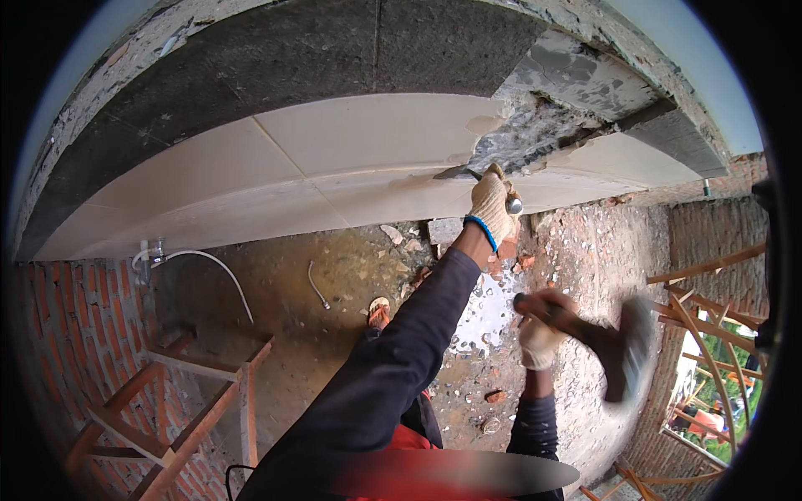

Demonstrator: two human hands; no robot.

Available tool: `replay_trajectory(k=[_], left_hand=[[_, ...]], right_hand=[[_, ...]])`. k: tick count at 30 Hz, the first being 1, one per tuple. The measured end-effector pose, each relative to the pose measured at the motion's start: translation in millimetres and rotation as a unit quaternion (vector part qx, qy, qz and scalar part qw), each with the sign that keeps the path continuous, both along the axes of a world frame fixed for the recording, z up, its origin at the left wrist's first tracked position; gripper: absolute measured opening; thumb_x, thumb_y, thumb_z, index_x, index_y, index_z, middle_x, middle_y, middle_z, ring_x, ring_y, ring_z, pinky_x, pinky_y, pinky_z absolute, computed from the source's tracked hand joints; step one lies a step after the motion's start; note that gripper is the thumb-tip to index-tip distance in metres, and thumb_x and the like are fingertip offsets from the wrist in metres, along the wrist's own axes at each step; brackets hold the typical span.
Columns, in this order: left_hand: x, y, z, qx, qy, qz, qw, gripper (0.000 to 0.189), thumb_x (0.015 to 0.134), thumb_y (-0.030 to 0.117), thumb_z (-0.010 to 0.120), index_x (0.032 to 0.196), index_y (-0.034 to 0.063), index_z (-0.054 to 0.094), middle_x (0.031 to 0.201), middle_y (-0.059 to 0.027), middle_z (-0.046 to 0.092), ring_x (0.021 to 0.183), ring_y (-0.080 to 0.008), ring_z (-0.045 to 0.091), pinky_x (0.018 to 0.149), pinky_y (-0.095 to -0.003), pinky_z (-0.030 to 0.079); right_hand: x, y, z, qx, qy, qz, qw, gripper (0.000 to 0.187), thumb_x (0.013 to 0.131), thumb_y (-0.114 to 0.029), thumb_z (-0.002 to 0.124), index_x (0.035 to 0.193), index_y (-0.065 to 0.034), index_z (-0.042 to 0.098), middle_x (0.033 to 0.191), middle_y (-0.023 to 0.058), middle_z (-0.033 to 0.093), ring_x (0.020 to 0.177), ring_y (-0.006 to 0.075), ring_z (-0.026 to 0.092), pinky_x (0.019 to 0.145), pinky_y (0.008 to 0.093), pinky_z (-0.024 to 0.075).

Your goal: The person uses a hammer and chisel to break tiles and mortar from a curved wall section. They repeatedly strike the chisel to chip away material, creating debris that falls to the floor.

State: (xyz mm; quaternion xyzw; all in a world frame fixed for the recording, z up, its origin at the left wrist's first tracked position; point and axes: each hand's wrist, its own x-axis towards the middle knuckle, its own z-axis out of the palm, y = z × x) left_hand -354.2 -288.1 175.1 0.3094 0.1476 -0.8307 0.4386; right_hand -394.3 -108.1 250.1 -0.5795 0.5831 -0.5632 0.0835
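Observation:
My left hand [495, 203], in a knit work glove with a blue cuff, is closed around a metal chisel [514, 205]. The chisel's dark tip lies at the lower edge of a broken patch [526, 134] of bare mortar in the tiled wall. Lower right, my right hand [544, 332], partly gloved, grips the handle of a hammer [626, 351] whose head is blurred and held out to the right, apart from the chisel. White wall tiles [369, 138] and a band of dark tiles [301, 56] border the broken patch.
Brick pieces [506, 247] and rubble lie by the wall's foot. A wooden frame [238, 376] stands at lower left by a brick wall [75, 325]. A white hose [216, 260] hangs from a valve. Wooden poles [714, 266] and an opening, with people outside, are at right.

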Motion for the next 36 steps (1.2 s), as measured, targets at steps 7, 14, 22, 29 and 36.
replay_trajectory(k=[7,14,22,29,36], left_hand=[[-3.2,2.5,-7.6,-0.005,0.048,0.02,0.999,0.019,0.08,0.001,0.041,0.07,0.0162,0.043,0.056,0.0002,0.038,0.045,-0.0126,0.038,0.041,-0.0276,0.035],[-3.6,3.2,3.2,0.021,-0.01,0.025,0.999,0.02,0.085,0.006,0.041,0.072,0.0203,0.045,0.059,0.0022,0.041,0.045,-0.0107,0.039,0.038,-0.0242,0.031],[-9.3,0.6,-11.1,-0.054,-0.015,-0.023,0.998,0.024,0.086,0.024,0.043,0.064,0.0162,0.037,0.059,0.0011,0.035,0.047,-0.0117,0.035,0.041,-0.0278,0.033],[-9.0,3.6,-6.4,0.004,-0.027,0.017,0.999,0.02,0.085,0.007,0.042,0.071,0.0195,0.046,0.06,0.0007,0.043,0.047,-0.0123,0.042,0.04,-0.0246,0.035],[-8.1,0.4,-9.5,0.018,0.018,0.027,0.999,0.017,0.086,0.008,0.044,0.076,0.0214,0.049,0.062,0.0012,0.041,0.049,-0.0123,0.042,0.042,-0.0253,0.037]], right_hand=[[-25.6,47.5,-29.6,0.283,-0.198,-0.031,0.938,0.011,0.076,-0.009,0.06,0.074,-0.0017,0.051,0.059,-0.0033,0.048,0.052,0.0043,0.041,0.046,0.0207,0.0343],[-29.5,39.0,120.9,-0.147,-0.164,0.064,0.973,0.008,0.077,-0.004,0.054,0.073,-0.0042,0.047,0.057,0.0034,0.046,0.049,0.0114,0.043,0.048,0.0252,0.0383],[-10.3,11.3,-63.2,0.345,-0.08,-0.054,0.934,0.005,0.07,-0.002,0.059,0.071,0.0006,0.054,0.059,0.0049,0.054,0.053,0.0103,0.048,0.051,0.0277,0.0407],[-24.8,40.9,34.8,0.139,-0.276,-0.028,0.951,0.009,0.069,0.006,0.052,0.074,-0.0012,0.051,0.059,0.0024,0.049,0.049,0.007,0.046,0.043,0.021,0.0369],[-13.7,7.3,28.6,-0.058,-0.179,0.011,0.982,0.009,0.076,-0.003,0.054,0.069,-0.0058,0.049,0.056,0.0043,0.048,0.049,0.0161,0.046,0.053,0.0301,0.0428]])
